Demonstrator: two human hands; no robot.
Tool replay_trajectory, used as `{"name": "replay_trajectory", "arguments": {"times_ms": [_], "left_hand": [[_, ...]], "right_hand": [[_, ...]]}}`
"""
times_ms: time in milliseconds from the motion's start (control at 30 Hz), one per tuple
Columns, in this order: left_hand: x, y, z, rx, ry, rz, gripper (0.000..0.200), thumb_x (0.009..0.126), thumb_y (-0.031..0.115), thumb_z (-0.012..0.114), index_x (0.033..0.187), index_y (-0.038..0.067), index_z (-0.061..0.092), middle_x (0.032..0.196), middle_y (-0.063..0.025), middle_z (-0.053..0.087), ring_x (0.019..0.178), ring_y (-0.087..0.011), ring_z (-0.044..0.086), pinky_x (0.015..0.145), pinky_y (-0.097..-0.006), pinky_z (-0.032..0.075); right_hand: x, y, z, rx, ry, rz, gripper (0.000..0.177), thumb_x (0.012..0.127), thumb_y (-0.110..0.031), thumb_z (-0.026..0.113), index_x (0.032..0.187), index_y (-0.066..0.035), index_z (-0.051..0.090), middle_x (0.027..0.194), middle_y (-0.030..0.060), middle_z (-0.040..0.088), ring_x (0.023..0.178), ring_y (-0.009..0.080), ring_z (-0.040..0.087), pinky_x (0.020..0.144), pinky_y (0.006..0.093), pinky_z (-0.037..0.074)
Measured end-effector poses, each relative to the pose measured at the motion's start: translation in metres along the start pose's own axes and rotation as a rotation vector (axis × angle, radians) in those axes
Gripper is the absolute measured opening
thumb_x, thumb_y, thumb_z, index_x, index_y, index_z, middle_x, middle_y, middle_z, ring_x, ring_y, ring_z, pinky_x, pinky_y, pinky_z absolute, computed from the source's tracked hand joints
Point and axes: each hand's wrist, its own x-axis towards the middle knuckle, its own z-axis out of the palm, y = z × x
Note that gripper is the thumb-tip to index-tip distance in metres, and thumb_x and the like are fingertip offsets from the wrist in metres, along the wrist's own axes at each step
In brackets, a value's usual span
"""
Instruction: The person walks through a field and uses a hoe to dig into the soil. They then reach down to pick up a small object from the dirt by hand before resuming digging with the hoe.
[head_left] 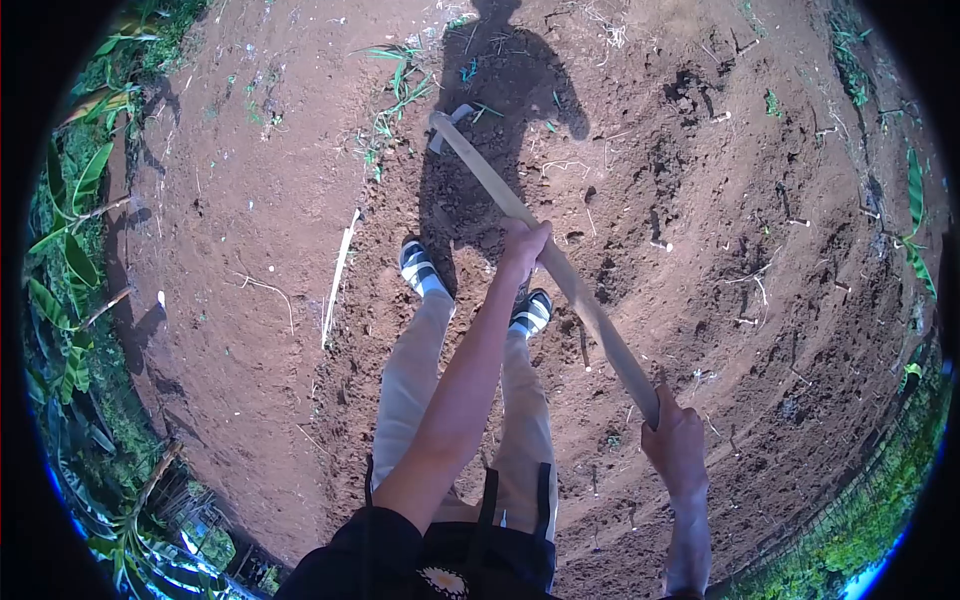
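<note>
A hoe point(596, 318) with a long wooden handle slants across the middle of the head view. My left hand point(525, 245) is wrapped round the handle near its middle. Close to the rear end of the handle, at the lower right, my right hand point(674, 437) grips it too. The pale metal hoe blade point(460, 114) is at the far end, over the soil inside my shadow point(490, 60). Both feet, in striped footwear, stand on loose soil below the blade.
Reddish-brown soil point(250, 420) spreads all around. Many short cut stems point(745, 321) stick out of the right side. A pale split stick point(339, 280) lies left of my feet. Green weeds point(400, 85) grow near the blade, and leafy plants point(75, 220) line the left edge.
</note>
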Motion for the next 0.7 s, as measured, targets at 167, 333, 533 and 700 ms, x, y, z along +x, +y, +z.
{"name": "replay_trajectory", "arguments": {"times_ms": [167, 333, 533, 700], "left_hand": [[-0.034, -0.034, 0.045, 0.465, 0.047, -0.176, 0.089, 0.088, 0.02, 0.063, 0.138, -0.01, -0.005, 0.115, -0.0255, 0.052, 0.096, -0.0297, 0.057, 0.082, -0.0292, 0.052], [-0.081, -0.12, 0.059, 0.292, -0.093, -0.001, 0.067, 0.085, 0.017, 0.066, 0.117, -0.009, 0.012, 0.085, -0.0156, 0.055, 0.07, -0.0192, 0.056, 0.057, -0.0284, 0.047], [-0.071, -0.132, 0.019, 0.16, -0.02, 0.09, 0.047, 0.087, 0.014, 0.064, 0.108, -0.009, 0.03, 0.062, -0.0078, 0.051, 0.054, -0.0111, 0.049, 0.043, -0.0227, 0.038], [-0.019, -0.06, -0.06, 0.527, 0.268, 0.145, 0.067, 0.083, 0.021, 0.063, 0.117, -0.017, 0.02, 0.085, -0.0282, 0.063, 0.078, -0.0351, 0.067, 0.064, -0.0372, 0.054]], "right_hand": [[-0.027, 0.091, 0.072, 0.07, 0.021, 0.064, 0.027, 0.073, -0.007, 0.065, 0.096, -0.006, 0.051, 0.066, 0.0221, 0.062, 0.066, 0.0411, 0.064, 0.055, 0.051, 0.052], [-0.068, 0.166, 0.179, 0.127, -0.065, 0.19, 0.027, 0.071, -0.012, 0.06, 0.095, -0.005, 0.051, 0.066, 0.0245, 0.06, 0.064, 0.0438, 0.062, 0.059, 0.052, 0.051], [-0.056, 0.147, 0.256, 0.215, 0.0, 0.101, 0.019, 0.073, -0.012, 0.061, 0.088, -0.01, 0.05, 0.062, 0.0177, 0.059, 0.057, 0.0388, 0.061, 0.049, 0.0442, 0.047], [0.011, 0.07, 0.287, 0.473, -0.099, 0.041, 0.022, 0.076, -0.013, 0.055, 0.097, -0.008, 0.052, 0.06, 0.0112, 0.052, 0.047, 0.0235, 0.052, 0.045, 0.0351, 0.044]]}}
